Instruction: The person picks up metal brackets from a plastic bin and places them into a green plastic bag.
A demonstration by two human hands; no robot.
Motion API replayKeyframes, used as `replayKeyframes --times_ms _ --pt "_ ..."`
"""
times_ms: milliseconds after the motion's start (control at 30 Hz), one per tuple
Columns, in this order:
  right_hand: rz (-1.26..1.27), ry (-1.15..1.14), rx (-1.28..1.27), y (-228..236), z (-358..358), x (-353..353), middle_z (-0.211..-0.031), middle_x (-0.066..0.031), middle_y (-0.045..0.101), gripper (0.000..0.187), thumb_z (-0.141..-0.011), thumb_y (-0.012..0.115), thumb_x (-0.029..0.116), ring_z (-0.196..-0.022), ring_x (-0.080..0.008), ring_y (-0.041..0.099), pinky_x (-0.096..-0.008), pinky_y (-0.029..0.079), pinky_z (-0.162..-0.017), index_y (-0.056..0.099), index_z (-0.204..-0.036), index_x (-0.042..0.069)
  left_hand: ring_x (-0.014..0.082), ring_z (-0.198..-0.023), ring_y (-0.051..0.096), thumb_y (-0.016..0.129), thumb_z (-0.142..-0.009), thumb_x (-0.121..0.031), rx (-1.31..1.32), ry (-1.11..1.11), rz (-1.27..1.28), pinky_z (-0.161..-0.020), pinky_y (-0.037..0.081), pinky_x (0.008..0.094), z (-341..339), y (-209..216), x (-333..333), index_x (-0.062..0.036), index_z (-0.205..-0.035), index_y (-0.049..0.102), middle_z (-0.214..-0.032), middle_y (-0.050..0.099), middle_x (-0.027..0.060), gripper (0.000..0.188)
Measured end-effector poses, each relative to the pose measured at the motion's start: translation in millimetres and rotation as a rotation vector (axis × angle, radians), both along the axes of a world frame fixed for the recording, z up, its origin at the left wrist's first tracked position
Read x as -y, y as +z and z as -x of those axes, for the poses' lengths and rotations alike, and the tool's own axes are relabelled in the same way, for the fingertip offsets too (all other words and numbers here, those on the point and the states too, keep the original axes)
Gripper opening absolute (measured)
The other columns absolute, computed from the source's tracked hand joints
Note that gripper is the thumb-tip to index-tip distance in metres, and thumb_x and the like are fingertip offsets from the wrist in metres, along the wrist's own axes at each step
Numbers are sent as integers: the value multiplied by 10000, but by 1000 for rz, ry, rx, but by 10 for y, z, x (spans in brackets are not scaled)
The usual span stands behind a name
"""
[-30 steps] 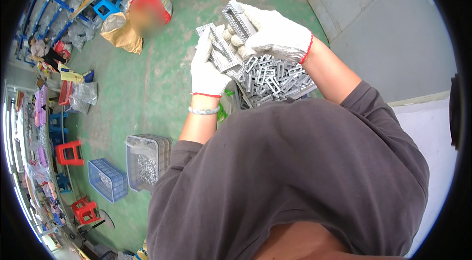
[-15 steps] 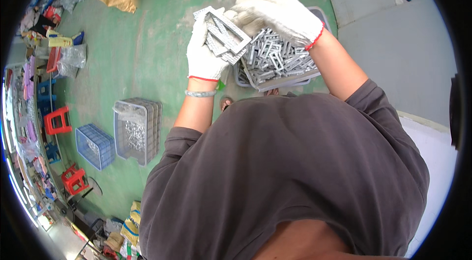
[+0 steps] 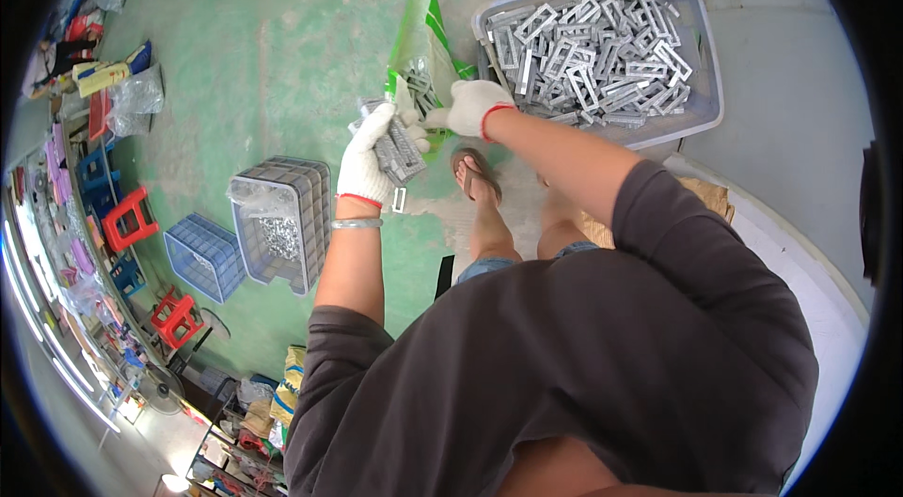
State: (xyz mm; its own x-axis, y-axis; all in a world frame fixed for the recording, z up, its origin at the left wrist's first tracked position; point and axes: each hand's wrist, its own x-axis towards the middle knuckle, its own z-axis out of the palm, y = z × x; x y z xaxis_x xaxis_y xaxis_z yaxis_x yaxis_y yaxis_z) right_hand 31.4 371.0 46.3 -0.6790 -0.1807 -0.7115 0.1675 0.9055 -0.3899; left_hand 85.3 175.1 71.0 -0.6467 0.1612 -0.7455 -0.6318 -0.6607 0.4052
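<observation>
Frames of grey metal (image 3: pixel 397 151), long and with open middles, sit in our left hand (image 3: pixel 365 158), which is closed around them. There is more than one, but they overlap, so we cannot count them. That hand wears one white knit glove with a red edge, and one pale round bracelet (image 3: pixel 357 223) is on the wrist. One small pale rectangular frame (image 3: pixel 400 200) shows just below that hand; we cannot tell if it hangs or lies on the floor.

Our right hand (image 3: pixel 473 109), in the other white glove, is at the near edge of one green and clear plastic bag (image 3: pixel 412 50). Its fingers look bent, but we cannot tell if they pinch the bag. The bag is just past our left hand and has a few more grey frames (image 3: pixel 421 88) inside.

To the right of our right hand is one big grey plastic bin (image 3: pixel 717 74), full of the same kind of frames (image 3: pixel 583 55), too many to count. Left of our left hand are two plastic crates, one tall grey (image 3: pixel 315 215) and one smaller blue (image 3: pixel 212 262). Farther left we see two red plastic stools (image 3: pixel 132 218). One foot in a brown sandal (image 3: pixel 475 173) is below our right hand.
</observation>
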Motion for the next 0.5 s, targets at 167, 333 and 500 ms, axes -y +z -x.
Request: replayKeyframes --times_ms 167,333,500 --pt "7 -12 32 -850 -107 144 -968 -176 728 462 -871 574 471 -880 -379 702 -454 550 -775 755 -981 61 344 -846 687 700 -886 -222 98 -162 92 -744 592 496 487 -470 -299 -54 -1123 602 -999 669 143 306" --pt "-61 -124 71 -1092 -238 -25 -996 -187 713 397 -871 570 404 -931 -366 693 -468 544 -816 750 -954 60 268 -631 655 722 -853 -285 282 -307 295 -529 518 410 919 -1233 -432 -114 -952 611 -772 644 92 227" --pt "47 -95 110 -931 -401 -237 -999 -176 716 354 -849 583 376 -938 -365 687 -464 537 -829 743 -949 78 337 -1033 553 719 -703 -500 159 -987 1214 -874 422 409 859 -1587 -337 16 -1210 570 -1187 577 243 739"
